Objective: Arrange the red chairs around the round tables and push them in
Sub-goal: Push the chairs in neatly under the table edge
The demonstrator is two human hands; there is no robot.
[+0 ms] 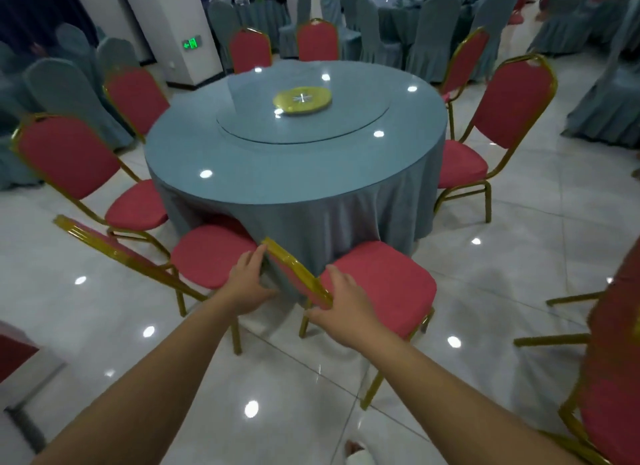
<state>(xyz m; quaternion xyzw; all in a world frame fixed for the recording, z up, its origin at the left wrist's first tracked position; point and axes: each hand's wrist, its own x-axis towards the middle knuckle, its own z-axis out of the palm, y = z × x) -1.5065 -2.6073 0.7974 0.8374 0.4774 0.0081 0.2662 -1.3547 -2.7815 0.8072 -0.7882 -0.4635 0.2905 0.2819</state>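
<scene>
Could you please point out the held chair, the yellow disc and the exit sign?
held chair (294, 269), head view, backrest top rail
yellow disc (302, 100), head view, centre
exit sign (191, 43), head view, lit face

Eight red chairs (512, 108) around one round table (311, 187), one glass turntable (346, 125), one yellow disc (302, 100)

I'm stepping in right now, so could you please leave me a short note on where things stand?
Left grip and right grip both hold the back of the nearest chair; its seat is at the round table, not pushed in.
Done: seven other red chairs ring the table, several with seats out.
Left: push them in, and place the spare chair at the right edge.
</scene>
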